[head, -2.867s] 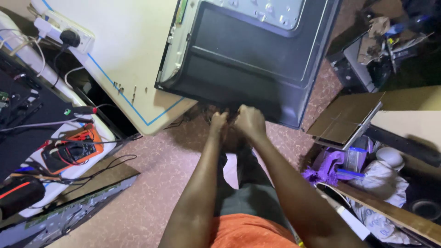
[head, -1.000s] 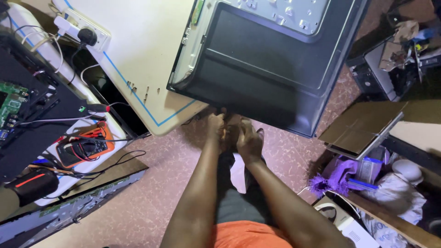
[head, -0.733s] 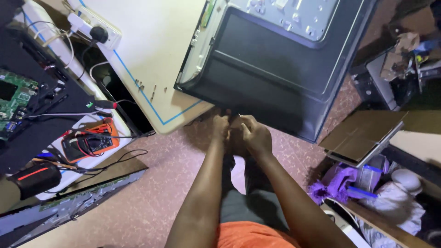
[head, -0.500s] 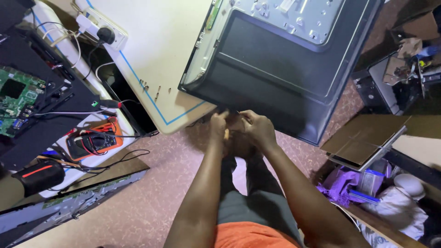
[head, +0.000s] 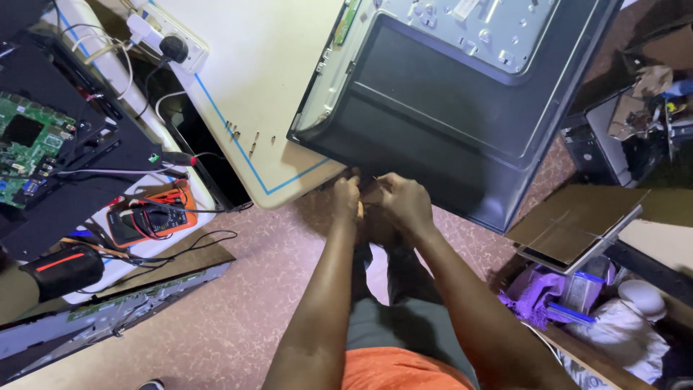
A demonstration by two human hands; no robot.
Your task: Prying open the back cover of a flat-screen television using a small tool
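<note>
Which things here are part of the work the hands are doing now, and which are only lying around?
In the work:
- left hand and right hand, together at the near edge of the dark television back panel
- a small thing between them, too small to tell

Lying about:
- orange multimeter
- green circuit board
- power strip
- screws on the white table
- cardboard

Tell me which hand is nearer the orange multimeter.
Left. The left hand is on the multimeter's side; the right hand sits beyond it, farther away.
</note>
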